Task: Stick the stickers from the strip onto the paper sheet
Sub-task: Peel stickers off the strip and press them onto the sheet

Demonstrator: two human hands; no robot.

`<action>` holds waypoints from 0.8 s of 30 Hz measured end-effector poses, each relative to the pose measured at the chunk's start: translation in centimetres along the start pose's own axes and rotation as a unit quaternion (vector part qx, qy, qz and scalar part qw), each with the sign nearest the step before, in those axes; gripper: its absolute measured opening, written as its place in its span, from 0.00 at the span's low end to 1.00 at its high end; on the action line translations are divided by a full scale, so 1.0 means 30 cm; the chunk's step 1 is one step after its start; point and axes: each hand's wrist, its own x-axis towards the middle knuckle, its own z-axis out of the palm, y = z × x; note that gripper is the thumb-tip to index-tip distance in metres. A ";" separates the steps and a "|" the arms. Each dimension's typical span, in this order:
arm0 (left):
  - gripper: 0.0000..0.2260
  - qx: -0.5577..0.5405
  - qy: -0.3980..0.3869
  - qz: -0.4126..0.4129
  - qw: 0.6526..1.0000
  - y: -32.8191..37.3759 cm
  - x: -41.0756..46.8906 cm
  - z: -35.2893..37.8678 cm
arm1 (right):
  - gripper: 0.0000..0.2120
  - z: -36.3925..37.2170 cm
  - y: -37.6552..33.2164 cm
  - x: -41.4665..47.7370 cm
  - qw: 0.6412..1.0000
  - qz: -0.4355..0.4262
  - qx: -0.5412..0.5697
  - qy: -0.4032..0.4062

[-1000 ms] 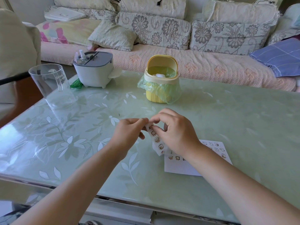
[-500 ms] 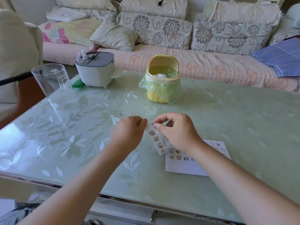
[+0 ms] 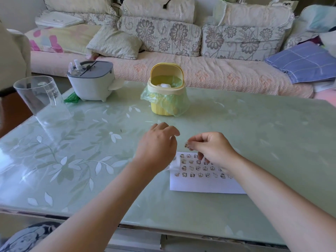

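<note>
Above one paper sheet [image 3: 200, 184], the right hand [image 3: 214, 150] pinches one sticker [image 3: 187, 144]; left hand [image 3: 156, 148] grip slack, empty.

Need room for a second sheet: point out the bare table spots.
Free: the table right of the bin and paper; the leafy stretch between glass and left hand. Crowded: over the paper, under the right hand; the far-left corner by the grey box.

The right hand [image 3: 212, 150] pinched a sticker [image 3: 186, 145] by the paper sheet's [image 3: 200, 186] eleven o'clock corner, with the left hand [image 3: 157, 144] at the sticker's nine o'clock.
</note>
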 end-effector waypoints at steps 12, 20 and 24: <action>0.10 -0.060 -0.209 0.161 0.963 0.202 -0.060 0.238 | 0.02 -0.283 0.180 -0.097 0.992 0.094 -0.080 0.024; 0.11 -0.015 -0.209 0.190 0.959 0.239 -0.083 0.286 | 0.03 -0.364 0.250 -0.128 0.985 0.124 -0.117 0.007; 0.12 -0.004 -0.203 0.195 0.960 0.237 -0.089 0.296 | 0.02 -0.365 0.261 -0.132 0.983 0.120 -0.138 -0.005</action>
